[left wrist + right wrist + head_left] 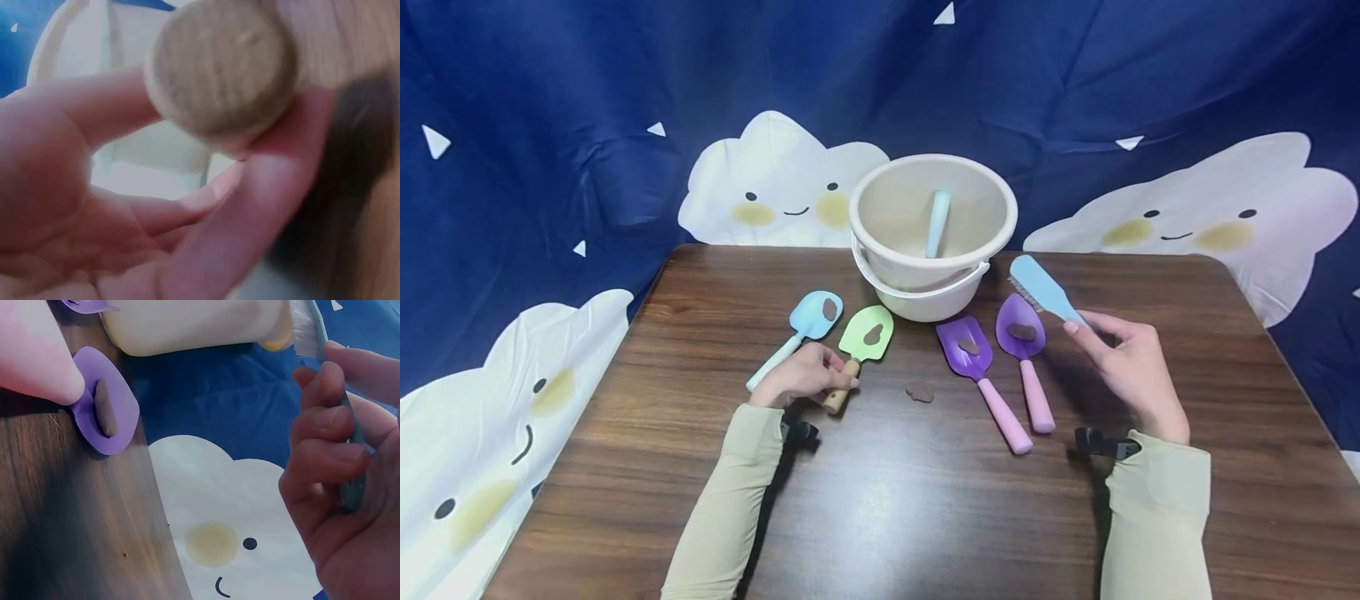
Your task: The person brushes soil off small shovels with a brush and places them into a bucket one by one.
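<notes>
My left hand (805,372) grips the wooden handle (222,69) of a small toy shovel with a light green blade (854,331). A brown, flat lump lies on that blade. In my right hand (1138,367) is a light blue brush (1045,287), its pale bristles facing down and left; the right wrist view shows fingers curled round its handle (354,487). Close by the brush lie two purple toy shovels with pink handles: a square-ended one (966,354) and a pointed one (1021,321). Each bears a brown lump.
A light blue shovel (808,312) with a brown lump lies left of the green one. Another brown lump (919,391) lies on the wooden table (880,517). Behind stand nested off-white buckets (891,212), a light blue handle (937,221) inside. A blue cloud-print curtain (1000,75) hangs behind.
</notes>
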Demonstrator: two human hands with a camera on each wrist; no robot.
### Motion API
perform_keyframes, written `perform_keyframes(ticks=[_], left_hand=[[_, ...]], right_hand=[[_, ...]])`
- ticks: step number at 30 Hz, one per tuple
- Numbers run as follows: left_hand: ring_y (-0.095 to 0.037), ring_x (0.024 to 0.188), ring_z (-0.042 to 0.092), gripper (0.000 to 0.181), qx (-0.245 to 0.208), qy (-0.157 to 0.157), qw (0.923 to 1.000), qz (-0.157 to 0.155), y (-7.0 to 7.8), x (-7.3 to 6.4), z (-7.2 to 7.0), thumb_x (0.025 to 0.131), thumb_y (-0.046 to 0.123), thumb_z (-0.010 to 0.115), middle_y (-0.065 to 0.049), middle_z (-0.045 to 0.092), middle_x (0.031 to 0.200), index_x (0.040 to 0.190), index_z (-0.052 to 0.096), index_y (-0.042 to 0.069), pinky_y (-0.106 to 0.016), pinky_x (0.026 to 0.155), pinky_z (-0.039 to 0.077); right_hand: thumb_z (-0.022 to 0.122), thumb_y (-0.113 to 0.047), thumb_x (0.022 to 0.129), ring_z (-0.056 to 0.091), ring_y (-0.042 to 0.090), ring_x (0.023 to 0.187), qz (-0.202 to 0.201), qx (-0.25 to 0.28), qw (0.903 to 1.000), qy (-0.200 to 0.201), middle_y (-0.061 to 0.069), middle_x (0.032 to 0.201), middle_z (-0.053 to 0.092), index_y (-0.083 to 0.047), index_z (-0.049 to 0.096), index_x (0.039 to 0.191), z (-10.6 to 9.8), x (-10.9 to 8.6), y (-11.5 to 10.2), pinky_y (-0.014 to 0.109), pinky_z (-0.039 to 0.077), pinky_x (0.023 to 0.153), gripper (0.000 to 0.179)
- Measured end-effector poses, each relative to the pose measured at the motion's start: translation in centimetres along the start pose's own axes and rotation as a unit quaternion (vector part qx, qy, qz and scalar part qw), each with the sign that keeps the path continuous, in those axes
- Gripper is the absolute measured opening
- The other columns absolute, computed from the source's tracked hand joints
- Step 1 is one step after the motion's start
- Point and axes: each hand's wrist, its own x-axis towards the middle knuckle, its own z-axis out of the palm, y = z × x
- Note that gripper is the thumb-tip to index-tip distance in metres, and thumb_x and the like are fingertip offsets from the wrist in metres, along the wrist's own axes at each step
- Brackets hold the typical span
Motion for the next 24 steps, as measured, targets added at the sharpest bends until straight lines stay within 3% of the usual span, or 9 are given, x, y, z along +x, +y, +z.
perform_keyframes(ticks=[7,15,19,24], left_hand=[[-0.012,0.065,0.061,0.033,-0.048,-0.020,0.9986,-0.008,0.8,-0.3,1.0,0.079,0.012,0.076,-0.005,0.058,0.084,0.101,0.057,-0.004,-0.026,0.054,0.055],[-0.014,0.061,0.063,0.027,-0.034,-0.077,0.9965,0.003,1.2,-1.1,1.7,0.079,0.012,0.076,-0.006,0.061,0.076,0.093,0.057,-0.001,-0.027,0.051,0.057],[-0.015,0.063,0.066,0.027,-0.075,-0.111,0.9910,0.011,1.6,-1.3,2.4,0.080,0.012,0.074,-0.007,0.062,0.077,0.094,0.056,-0.002,-0.031,0.056,0.060],[-0.017,0.064,0.068,0.024,-0.109,-0.127,0.9858,0.014,2.4,-1.6,3.3,0.081,0.011,0.074,-0.006,0.064,0.076,0.092,0.056,0.000,-0.033,0.057,0.061]], right_hand=[[0.067,-0.025,0.091,0.056,0.000,0.066,0.007,0.024,0.9996,-0.016,-0.022,0.067,0.064,0.004,0.066,0.116,0.0,-0.1,-0.1,0.012,0.046,0.057,0.039],[0.066,-0.023,0.092,0.054,0.004,0.056,0.006,0.039,0.9971,-0.065,-0.015,0.059,0.059,0.004,0.066,0.116,0.1,-0.3,0.1,0.019,0.046,0.049,0.036],[0.067,-0.023,0.091,0.054,0.008,0.057,-0.005,0.024,0.9950,-0.097,-0.013,0.060,0.059,0.000,0.067,0.116,0.3,-0.4,0.1,0.019,0.045,0.051,0.034],[0.067,-0.022,0.092,0.054,0.008,0.062,-0.032,-0.007,0.9901,-0.137,-0.008,0.063,0.060,-0.004,0.069,0.116,0.6,-0.3,-0.1,0.021,0.044,0.051,0.031]])
